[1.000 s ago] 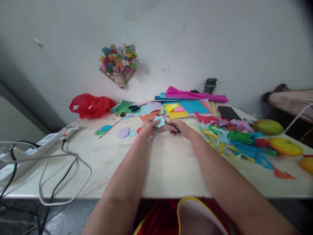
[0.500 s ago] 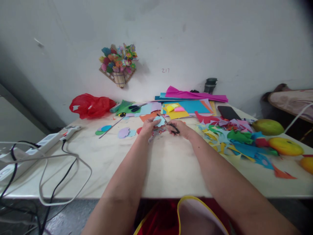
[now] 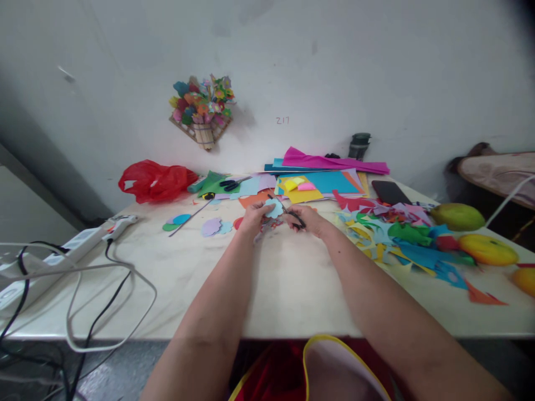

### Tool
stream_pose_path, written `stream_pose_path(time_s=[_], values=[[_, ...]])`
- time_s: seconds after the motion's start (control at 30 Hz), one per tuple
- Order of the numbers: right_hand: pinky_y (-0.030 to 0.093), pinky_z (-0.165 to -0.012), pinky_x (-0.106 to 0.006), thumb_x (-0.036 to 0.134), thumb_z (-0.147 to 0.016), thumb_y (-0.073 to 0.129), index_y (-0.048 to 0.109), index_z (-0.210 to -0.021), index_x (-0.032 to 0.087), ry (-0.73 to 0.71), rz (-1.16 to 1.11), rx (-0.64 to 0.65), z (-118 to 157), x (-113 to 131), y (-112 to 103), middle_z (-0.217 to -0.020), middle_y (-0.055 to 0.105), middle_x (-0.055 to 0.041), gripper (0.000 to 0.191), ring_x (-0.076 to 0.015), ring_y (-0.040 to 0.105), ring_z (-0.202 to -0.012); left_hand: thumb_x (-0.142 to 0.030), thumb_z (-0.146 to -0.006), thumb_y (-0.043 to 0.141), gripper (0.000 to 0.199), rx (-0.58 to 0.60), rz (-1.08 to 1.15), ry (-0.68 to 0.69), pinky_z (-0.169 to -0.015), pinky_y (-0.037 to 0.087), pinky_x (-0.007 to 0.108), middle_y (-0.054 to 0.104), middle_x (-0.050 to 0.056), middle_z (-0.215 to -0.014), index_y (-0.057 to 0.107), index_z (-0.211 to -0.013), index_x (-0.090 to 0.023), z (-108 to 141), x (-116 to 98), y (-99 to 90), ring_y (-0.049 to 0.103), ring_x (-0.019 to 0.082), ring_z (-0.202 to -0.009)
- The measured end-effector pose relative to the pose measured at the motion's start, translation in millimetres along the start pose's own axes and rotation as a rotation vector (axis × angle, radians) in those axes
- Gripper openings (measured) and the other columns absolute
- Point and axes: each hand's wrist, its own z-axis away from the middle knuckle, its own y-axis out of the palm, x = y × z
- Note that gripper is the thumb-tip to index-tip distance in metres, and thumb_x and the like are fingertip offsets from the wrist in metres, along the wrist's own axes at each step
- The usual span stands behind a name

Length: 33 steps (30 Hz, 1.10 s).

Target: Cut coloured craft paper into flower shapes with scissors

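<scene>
Between the thumb and fingers of my left hand (image 3: pixel 253 216) is a light blue paper piece (image 3: pixel 274 208) with a scalloped edge. My right hand (image 3: pixel 310 219) is closed round the dark handles of a pair of scissors (image 3: pixel 298 222). The scissor blades point up and left, close against the right edge of the paper; whether they touch it I cannot tell. Small colourful scraps lie on the table below both hands. To the left rest a purple scalloped paper piece (image 3: pixel 211 226) and a light blue one (image 3: pixel 225 227).
Paper offcuts (image 3: pixel 412 234) spread over the right side, by a phone (image 3: pixel 390 192) and several mangoes (image 3: pixel 488 249). Coloured sheets (image 3: pixel 330 182) and a second pair of scissors (image 3: pixel 229 184) lie at the back. A red plastic bag (image 3: pixel 154 181) and power strip (image 3: pixel 79 242) stand left.
The light blue paper piece has shifted slightly in my left hand and now looks a little turned. Both hands stay in nearly the same place.
</scene>
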Motion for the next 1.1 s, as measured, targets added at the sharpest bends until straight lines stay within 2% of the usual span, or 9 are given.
stream_pose_path(time_s=[0.27,0.5,0.77,1.1], values=[[0.031,-0.038,-0.021,0.037,-0.064,0.073,0.056,-0.07,0.017,0.004,-0.039,-0.008,2.1,2.7,1.0,-0.051,0.055,0.0031,0.026,-0.0082,0.046,-0.039,-0.028,-0.053,0.083,0.029,0.001,-0.032,0.026,-0.044,0.031,0.021,0.054,-0.001,-0.048,0.057,-0.054,-0.014,-1.3,1.6,-2.8,0.046,0.006,-0.043],[0.033,-0.039,-0.021,0.038,-0.066,0.071,0.058,-0.07,0.017,-0.009,-0.085,-0.002,1.4,1.0,0.1,-0.05,0.055,0.0031,0.025,-0.0085,0.045,-0.039,-0.028,-0.052,0.082,0.025,-0.01,-0.047,0.012,-0.046,0.035,0.023,0.06,0.001,-0.052,0.061,-0.056,-0.015,-1.7,1.7,-2.5,0.05,0.009,-0.046],[0.034,-0.039,-0.02,0.037,-0.063,0.074,0.056,-0.067,0.017,-0.005,-0.089,-0.011,-0.6,0.9,1.5,-0.048,0.052,0.0045,0.027,-0.0077,0.043,-0.04,-0.028,-0.053,0.083,0.028,0.008,-0.025,0.032,-0.046,0.036,0.022,0.058,0.0,-0.051,0.058,-0.055,-0.014,-1.6,1.9,-3.9,0.051,0.009,-0.046],[0.036,-0.039,-0.02,0.037,-0.065,0.076,0.056,-0.068,0.017,-0.033,-0.072,0.005,-2.9,-5.2,0.1,-0.05,0.052,0.0043,0.028,-0.008,0.045,-0.041,-0.029,-0.05,0.085,0.03,0.006,0.02,-0.01,-0.054,0.049,0.025,0.067,0.004,-0.062,0.064,-0.063,-0.013,1.0,-1.1,-2.2,0.061,0.014,-0.055]])
